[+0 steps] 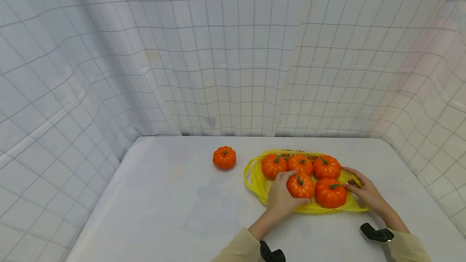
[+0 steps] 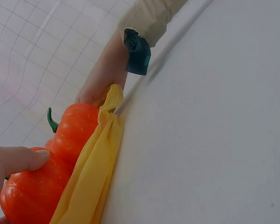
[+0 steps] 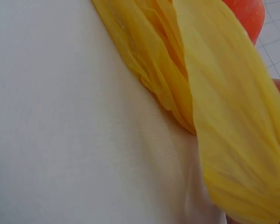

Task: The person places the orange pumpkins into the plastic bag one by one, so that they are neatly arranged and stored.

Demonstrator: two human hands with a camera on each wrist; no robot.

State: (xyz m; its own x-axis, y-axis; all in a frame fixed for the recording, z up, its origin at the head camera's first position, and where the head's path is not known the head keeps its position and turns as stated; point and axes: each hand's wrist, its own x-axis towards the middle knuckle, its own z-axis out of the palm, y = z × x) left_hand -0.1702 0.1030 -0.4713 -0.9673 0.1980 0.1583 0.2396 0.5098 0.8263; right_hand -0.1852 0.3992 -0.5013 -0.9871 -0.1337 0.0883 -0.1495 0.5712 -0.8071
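Note:
A yellow plastic bag (image 1: 258,183) lies spread on the table, with several small orange pumpkins with green stems sitting on it. My left hand (image 1: 282,197) grips the front-left pumpkin (image 1: 300,185), thumb in front and fingers round its far left side. In the left wrist view the left thumb (image 2: 23,159) presses on this pumpkin's skin. At the bag's right end my right hand (image 1: 367,193) holds the gathered plastic, its thumb beside the front-right pumpkin (image 1: 330,194). Yellow plastic (image 3: 233,107) hides most of that hand in the right wrist view.
One more orange pumpkin (image 1: 224,158) sits alone on the white table (image 1: 164,205), left of the bag. White grid-patterned curtains (image 1: 233,72) hang behind the table and along both sides. Each wrist wears a black device (image 1: 376,233).

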